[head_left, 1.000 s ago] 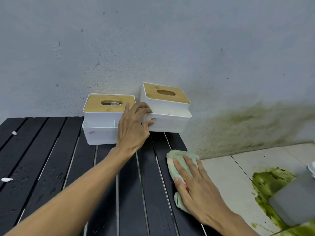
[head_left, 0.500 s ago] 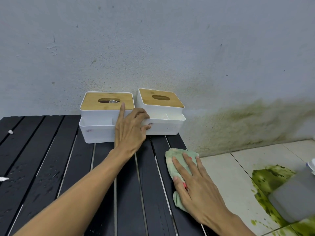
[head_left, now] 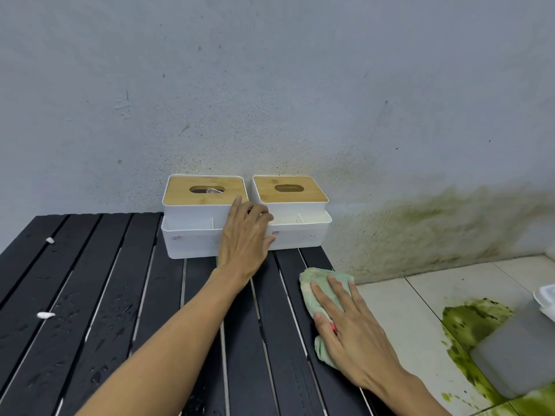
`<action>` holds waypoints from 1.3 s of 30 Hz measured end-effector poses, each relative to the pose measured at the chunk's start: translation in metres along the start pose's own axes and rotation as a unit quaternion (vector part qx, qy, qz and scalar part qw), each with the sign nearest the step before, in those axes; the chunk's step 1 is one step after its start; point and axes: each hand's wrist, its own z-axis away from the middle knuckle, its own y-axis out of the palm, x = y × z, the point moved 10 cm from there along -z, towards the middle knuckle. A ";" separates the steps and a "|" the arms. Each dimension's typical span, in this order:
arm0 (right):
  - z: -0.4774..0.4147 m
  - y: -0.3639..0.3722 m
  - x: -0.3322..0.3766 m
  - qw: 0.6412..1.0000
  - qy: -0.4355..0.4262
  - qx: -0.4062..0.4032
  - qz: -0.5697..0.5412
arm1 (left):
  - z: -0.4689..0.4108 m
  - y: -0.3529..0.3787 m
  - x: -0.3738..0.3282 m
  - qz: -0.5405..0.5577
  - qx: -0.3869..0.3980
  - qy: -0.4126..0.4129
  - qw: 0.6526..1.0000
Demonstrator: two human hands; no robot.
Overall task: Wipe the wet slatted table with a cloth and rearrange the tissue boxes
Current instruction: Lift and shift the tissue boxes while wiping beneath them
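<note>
Black wet slats make up our bench. Two white tissue boxes stand side by side at its far edge against the wall. Our left hand rests between the left box and right box, fingers loose, gripping neither. Our right hand lies flat, pressing the green cloth onto the bench's right edge.

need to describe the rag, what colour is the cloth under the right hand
Pale mint green with faint pinkish patches; the cloth lies on the dark slats, seen in the head view.
</note>
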 end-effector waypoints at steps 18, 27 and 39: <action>-0.013 0.010 0.042 0.999 -0.053 0.001 -0.003 | 0.100 -0.087 0.136 0.115 0.087 -0.208 0.967; -0.032 0.013 0.071 0.996 -0.082 0.022 -0.019 | 0.089 -0.059 0.145 0.195 0.137 -0.261 0.936; -0.064 0.036 0.139 0.989 -0.144 0.029 -0.025 | 0.088 -0.067 0.149 0.225 0.055 -0.325 0.917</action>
